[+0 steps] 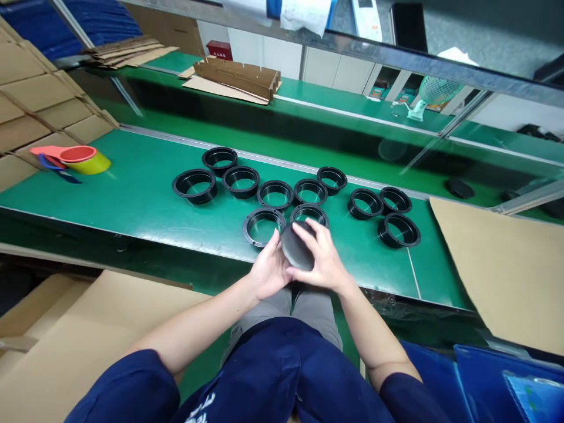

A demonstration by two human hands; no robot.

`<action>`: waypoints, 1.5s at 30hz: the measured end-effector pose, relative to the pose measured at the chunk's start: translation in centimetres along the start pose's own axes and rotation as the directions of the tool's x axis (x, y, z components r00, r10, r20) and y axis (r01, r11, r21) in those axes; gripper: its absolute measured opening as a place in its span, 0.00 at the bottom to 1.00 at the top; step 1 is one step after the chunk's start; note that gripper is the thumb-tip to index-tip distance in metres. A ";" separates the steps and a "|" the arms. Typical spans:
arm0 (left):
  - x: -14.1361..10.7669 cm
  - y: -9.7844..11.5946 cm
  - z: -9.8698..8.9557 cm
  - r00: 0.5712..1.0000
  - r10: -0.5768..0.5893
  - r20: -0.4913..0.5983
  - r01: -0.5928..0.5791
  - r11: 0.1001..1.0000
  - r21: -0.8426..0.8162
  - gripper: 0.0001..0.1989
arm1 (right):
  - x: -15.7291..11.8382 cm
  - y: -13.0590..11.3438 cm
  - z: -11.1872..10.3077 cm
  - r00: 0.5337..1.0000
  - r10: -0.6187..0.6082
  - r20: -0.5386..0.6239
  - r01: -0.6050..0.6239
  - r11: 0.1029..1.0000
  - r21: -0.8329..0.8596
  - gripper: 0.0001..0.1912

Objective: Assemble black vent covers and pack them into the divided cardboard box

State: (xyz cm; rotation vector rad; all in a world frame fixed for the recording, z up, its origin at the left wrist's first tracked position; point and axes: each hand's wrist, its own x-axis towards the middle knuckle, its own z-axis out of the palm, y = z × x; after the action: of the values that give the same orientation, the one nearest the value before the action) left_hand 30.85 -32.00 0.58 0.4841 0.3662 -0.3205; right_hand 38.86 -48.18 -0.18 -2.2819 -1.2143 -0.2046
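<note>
A dark round disc-like piece (296, 249) is held up between both hands, tilted, in front of my body at the table's front edge. My left hand (269, 271) is closed on its left side, thumb up along the rim. From the right, my right hand (324, 254) grips it, with fingers over the top and the thumb below. Just behind are two black flanged rings, a left one (247, 228) and a right one (324, 214) partly covered by my right hand. Several more black rings (275, 207) stand on the green tabletop (145, 182).
At the far left lie a red and yellow cup-like item (83, 160) and stacked cardboard boxes (39, 88). A cardboard sheet (506, 264) covers the table's right end. Behind a low green partition are a cardboard tray (238, 77) and a small mint fan (434, 91).
</note>
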 end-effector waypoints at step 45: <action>1.3 -0.6 -1.2 0.911 0.405 0.083 -0.372 0.716 0.591 0.23 | -5.3 1.0 1.0 0.829 0.552 -0.089 -0.336 0.620 0.709 0.33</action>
State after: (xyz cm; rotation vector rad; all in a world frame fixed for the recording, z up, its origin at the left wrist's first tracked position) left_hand 31.42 -32.13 -1.16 1.1827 0.1949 0.0044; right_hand 36.46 -51.94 -3.42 -1.7324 -0.3992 0.0767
